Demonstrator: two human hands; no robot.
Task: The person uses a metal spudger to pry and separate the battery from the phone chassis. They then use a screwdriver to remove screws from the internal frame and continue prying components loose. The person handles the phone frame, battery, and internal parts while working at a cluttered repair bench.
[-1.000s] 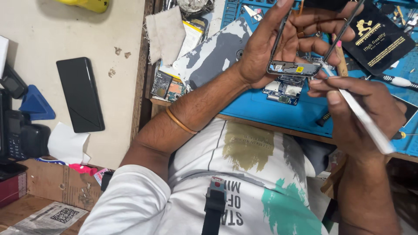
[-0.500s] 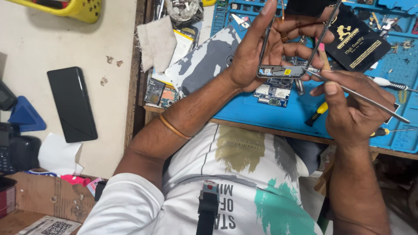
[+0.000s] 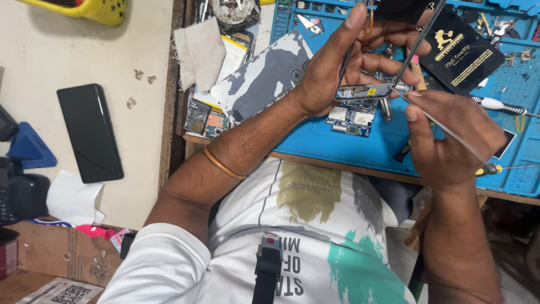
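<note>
Head view: left hand point(image 3: 343, 67) grips a thin, dark phone frame point(image 3: 365, 90) edge-on above the blue rubber work mat point(image 3: 337, 146). Right hand point(image 3: 450, 141) pinches slim metal tweezers point(image 3: 444, 129), tips touching the frame's lower edge. A bare green circuit board point(image 3: 351, 119) lies flat on the mat, just beneath the frame.

light: bright, even | shadows: soft | glare: faint | focus: sharp, slight edge blur
</note>
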